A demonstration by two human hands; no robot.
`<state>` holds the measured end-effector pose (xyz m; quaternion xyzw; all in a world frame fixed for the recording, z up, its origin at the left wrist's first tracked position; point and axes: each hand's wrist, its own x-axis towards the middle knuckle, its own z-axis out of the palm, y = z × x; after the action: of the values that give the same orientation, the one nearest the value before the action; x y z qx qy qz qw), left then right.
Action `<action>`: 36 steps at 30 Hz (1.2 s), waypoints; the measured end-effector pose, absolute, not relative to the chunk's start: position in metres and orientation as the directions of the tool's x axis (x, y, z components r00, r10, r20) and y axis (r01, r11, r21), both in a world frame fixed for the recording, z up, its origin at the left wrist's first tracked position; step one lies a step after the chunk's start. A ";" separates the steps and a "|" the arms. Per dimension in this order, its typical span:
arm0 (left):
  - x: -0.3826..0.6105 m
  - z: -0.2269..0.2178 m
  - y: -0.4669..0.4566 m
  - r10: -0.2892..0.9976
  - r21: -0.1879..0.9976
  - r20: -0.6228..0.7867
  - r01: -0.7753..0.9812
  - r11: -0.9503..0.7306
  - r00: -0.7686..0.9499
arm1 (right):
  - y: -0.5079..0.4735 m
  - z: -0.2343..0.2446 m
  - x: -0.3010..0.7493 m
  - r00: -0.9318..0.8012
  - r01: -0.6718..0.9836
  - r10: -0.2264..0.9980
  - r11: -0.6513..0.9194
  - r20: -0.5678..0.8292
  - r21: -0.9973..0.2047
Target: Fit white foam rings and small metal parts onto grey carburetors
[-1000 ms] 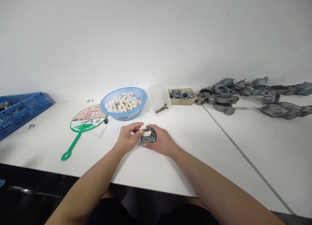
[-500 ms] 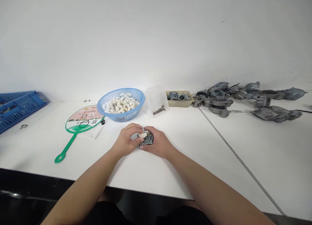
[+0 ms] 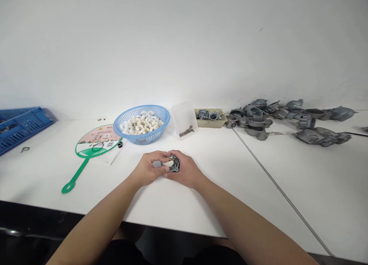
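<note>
My right hand (image 3: 182, 169) grips a small grey die-cast metal body (image 3: 174, 164), probably a carburettor part, with its fingers wrapped around the near side. My left hand (image 3: 148, 168) comes in from the other side, its fingertips pinching a white plastic piece (image 3: 168, 163) against the metal body. Both hands sit close together and touch at the fingertips, just above the white table (image 3: 184, 203). My fingers hide most of the white piece and the lower part of the body.
Behind my hands stands a blue plastic basket (image 3: 141, 125) of white rings. To its right are a clear plastic box (image 3: 184, 120), a beige tray (image 3: 209, 118) of metal parts and a heap of grey castings (image 3: 284, 119). A green fan (image 3: 92, 150) and a blue crate (image 3: 20, 129) lie left; a thin metal rod (image 3: 281, 192) lies right.
The white piece now sits deeper against the metal body, and my fingers cover more of it. The whole scene has drifted slightly in view as my head moved.
</note>
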<state>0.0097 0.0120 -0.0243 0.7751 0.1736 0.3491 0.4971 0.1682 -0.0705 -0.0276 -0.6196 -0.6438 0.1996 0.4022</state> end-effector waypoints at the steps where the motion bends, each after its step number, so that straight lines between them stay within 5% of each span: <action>1: 0.010 -0.025 0.012 0.628 0.900 0.359 -0.077 -0.429 0.691 | -0.071 -0.027 0.168 0.092 0.635 0.959 0.151 0.269 -0.757; 19: 0.026 -0.029 0.005 0.734 0.975 0.219 -0.172 -0.140 0.643 | -0.069 -0.027 0.164 0.122 0.578 0.960 0.137 0.251 -0.804; 36: 0.024 -0.032 0.006 0.739 0.932 0.323 -0.064 -0.356 0.591 | -0.068 -0.028 0.164 0.111 0.606 0.947 0.176 0.301 -0.776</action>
<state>0.0237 0.0056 -0.0317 0.7264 0.2321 0.3878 0.5177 0.1645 -0.0684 -0.0284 -0.6103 -0.6362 0.1992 0.4280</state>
